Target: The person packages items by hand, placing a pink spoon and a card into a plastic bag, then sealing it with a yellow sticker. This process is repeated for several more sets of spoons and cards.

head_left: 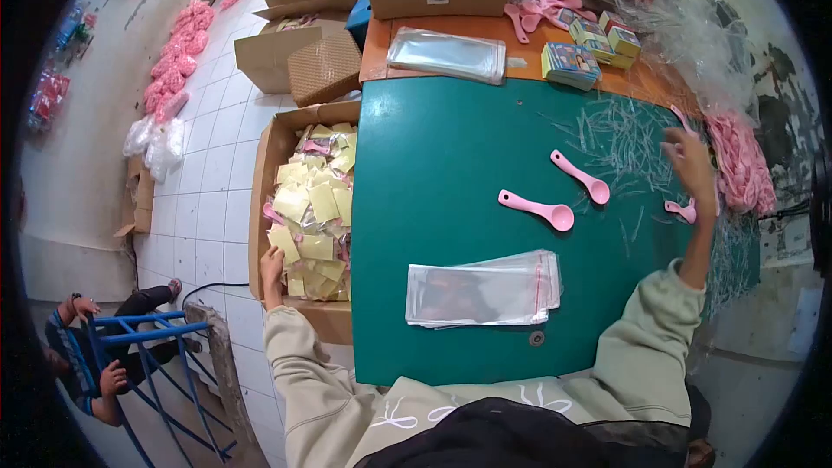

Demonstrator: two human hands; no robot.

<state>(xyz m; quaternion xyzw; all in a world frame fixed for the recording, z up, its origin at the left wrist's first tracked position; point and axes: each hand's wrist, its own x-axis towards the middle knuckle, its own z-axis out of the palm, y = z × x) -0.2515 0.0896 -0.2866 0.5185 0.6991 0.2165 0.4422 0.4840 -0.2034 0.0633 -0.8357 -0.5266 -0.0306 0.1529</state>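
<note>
My left hand (pixel 273 267) is at the near left rim of a cardboard box (pixel 257 199). Its fingers are closed on the edge of a clear packet with a yellow card (pixel 283 243), on top of many similar packets. Over the right side of the green table my right hand (pixel 688 163) is raised, fingers bent and apart, with nothing visible in them. Just beyond it shows the handle of a pink measuring spoon (pixel 682 118), partly hidden by the hand. Two more pink measuring spoons (pixel 542 211) (pixel 582 179) lie mid-table, and a smaller pink scoop (pixel 681 210) sits below my right hand.
A stack of clear plastic bags (pixel 477 293) lies on the green table (pixel 433 182) before me. Thin clear strips (pixel 628 134) are scattered at right, beside bundled pink spoons (pixel 741 160). Card stacks (pixel 572 65) stand at the back. Another person (pixel 104 338) holds a blue metal frame at left.
</note>
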